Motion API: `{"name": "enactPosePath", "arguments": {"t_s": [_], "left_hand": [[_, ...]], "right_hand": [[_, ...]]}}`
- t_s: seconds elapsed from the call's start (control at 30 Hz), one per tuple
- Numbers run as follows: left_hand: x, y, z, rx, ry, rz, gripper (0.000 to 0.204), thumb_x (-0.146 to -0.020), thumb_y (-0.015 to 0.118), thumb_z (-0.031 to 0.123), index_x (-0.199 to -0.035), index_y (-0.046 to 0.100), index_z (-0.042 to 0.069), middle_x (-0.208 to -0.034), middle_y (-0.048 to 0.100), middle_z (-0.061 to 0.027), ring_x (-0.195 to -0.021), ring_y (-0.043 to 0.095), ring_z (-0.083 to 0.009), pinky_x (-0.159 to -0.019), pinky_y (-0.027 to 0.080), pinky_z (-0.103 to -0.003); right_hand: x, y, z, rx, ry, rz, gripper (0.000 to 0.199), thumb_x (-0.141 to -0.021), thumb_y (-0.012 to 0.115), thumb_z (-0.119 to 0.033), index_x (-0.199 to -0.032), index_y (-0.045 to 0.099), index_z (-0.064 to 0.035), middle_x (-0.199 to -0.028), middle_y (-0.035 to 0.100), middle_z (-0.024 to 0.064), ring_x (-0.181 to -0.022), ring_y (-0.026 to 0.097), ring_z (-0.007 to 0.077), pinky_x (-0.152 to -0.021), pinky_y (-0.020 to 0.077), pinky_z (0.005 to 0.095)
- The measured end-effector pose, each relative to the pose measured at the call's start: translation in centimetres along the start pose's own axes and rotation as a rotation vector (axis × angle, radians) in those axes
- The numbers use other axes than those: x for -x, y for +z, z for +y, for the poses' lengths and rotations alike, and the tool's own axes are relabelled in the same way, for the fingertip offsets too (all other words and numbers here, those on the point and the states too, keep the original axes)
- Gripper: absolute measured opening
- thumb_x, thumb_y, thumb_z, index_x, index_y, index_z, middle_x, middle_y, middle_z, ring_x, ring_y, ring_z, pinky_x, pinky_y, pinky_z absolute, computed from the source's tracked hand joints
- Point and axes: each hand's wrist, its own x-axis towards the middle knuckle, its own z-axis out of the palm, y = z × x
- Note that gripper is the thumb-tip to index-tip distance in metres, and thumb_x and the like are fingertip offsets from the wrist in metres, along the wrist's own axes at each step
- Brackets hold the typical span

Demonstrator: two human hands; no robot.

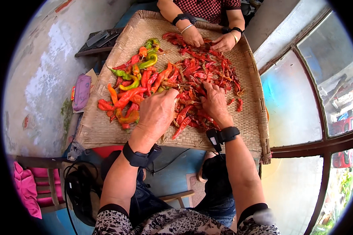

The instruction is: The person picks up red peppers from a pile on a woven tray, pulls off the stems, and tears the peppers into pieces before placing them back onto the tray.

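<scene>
A large woven tray holds a heap of chili peppers. Fresh red, orange and green chilies lie on its left side, and wrinkled dark-red dried chilies spread over the middle and right. My left hand is closed with its fingers curled, where the fresh and dried chilies meet; whatever it grips is hidden. Close by on the right, my right hand bends its fingers down into the dried chilies, with the fingertips pressed together and partly hidden. Both my wrists wear black straps.
Across the tray, another person's hands handle dried chilies at the far edge. A purple pouch lies beside the tray on the left. Framed windows stand on the right. Below left are a black bag and pink cloth.
</scene>
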Motion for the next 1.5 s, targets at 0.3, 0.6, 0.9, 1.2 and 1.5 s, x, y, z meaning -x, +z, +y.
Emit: {"name": "enactPosePath", "arguments": {"t_s": [0.3,0.6,0.9,1.2,1.5], "left_hand": [[0.6,-1.1,-0.8,-0.001,-0.019,0.012,0.015,-0.086,0.057,0.007,-0.1,0.058,0.003,-0.087,0.064,-0.0177,-0.078,0.063,-0.0357,-0.063,0.049,-0.043],[0.2,-0.3,-0.3,-0.014,0.013,0.018,0.014,-0.086,0.057,0.007,-0.099,0.058,0.003,-0.086,0.065,-0.0161,-0.077,0.064,-0.0336,-0.063,0.05,-0.042],[-0.6,1.4,0.6,-0.03,0.04,-0.04,0.013,-0.087,0.055,0.007,-0.099,0.057,0.003,-0.085,0.064,-0.0166,-0.076,0.063,-0.0346,-0.063,0.05,-0.042],[-0.5,2.1,0.8,-0.064,0.028,-0.082,0.013,-0.087,0.053,0.007,-0.099,0.057,0.003,-0.087,0.064,-0.0162,-0.075,0.063,-0.035,-0.063,0.051,-0.043],[-0.4,1.2,0.2,-0.028,0.018,-0.055,0.014,-0.088,0.053,0.009,-0.1,0.056,0.004,-0.085,0.064,-0.0163,-0.077,0.063,-0.0351,-0.064,0.05,-0.044]], "right_hand": [[0.0,-1.6,-1.4,-0.225,0.021,0.034,0.032,-0.075,0.066,-0.009,-0.106,0.062,-0.0023,-0.086,0.067,0.0174,-0.08,0.063,0.036,-0.074,0.0513,0.0419],[1.9,-4.2,3.8,-1.213,0.16,0.262,0.012,-0.092,0.057,-0.005,-0.104,0.058,-0.0056,-0.091,0.066,0.0057,-0.082,0.063,0.0114,-0.063,0.0525,0.0249],[4.6,-9.3,10.7,-0.568,0.227,0.798,0.009,-0.095,0.052,-0.008,-0.101,0.057,-0.0033,-0.083,0.062,0.0038,-0.071,0.057,0.0091,-0.061,0.0476,0.0233],[5.8,-8.7,12.8,0.191,0.44,0.702,0.048,-0.085,0.061,-0.016,-0.127,0.047,0.0024,-0.114,0.056,0.0229,-0.108,0.051,0.0357,-0.092,0.0413,0.0438],[1.7,-1.4,3.4,-0.02,0.063,0.05,0.045,-0.08,0.069,-0.023,-0.121,0.055,-0.0085,-0.11,0.059,0.0185,-0.105,0.053,0.0377,-0.087,0.0462,0.0454]]}}
